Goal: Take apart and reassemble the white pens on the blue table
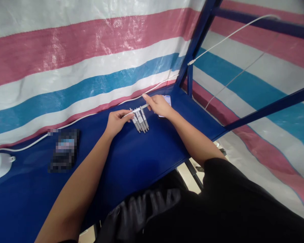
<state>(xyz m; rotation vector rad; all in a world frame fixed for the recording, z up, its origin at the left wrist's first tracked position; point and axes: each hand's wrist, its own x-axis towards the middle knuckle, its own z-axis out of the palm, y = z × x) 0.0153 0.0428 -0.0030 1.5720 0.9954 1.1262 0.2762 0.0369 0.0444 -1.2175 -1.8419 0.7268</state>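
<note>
Several white pens with grey tips [141, 121] lie side by side on the blue table [142, 158]. Just above them, one white pen [136, 110] is held crosswise between both hands. My left hand [118, 122] pinches its left end, and my right hand [159, 105] has its fingers closed on the right end. The held pen overlaps the upper ends of the lying pens, so whether it touches them cannot be made out.
A phone [168, 100] lies partly behind my right hand. At left are a pixelated dark object [66, 148] and a white device [0, 165]. A white cable [32, 145] runs along the striped sheet. Blue frame bars [196, 33] stand at right.
</note>
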